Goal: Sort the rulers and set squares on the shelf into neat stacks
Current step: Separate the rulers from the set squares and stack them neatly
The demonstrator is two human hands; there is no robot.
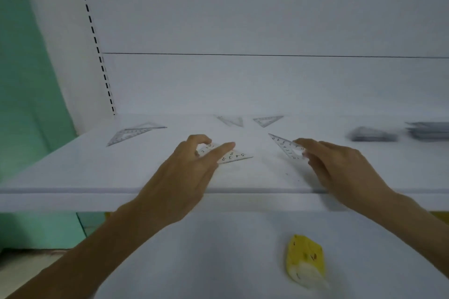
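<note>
Nearest, on the lower level, a yellow soft object [305,260] is seen; it is no part of the sorting. Past the front edge of the shelf [73,177], both hands are held over the board. The left hand [184,172] is set on the near-left set square [234,156], with fingers curled onto its far edge and the thumb laid across it, so the piece appears pinched. The near corner of the near-right set square [286,145] is pinched by the fingertips of the right hand [340,165].

The step is judged to be the gathering of two loose squares at once. Next, each thin flat piece must be raised off the board and probably carried right, where blurred dark stacks [373,134] are laid. Sliding a piece over the front lip would free an edge for gripping.

Further back, the far-left set square [136,132], back-left set square [230,121] and back-right set square [267,120] lie unsorted, well apart, with open board between them.
</note>
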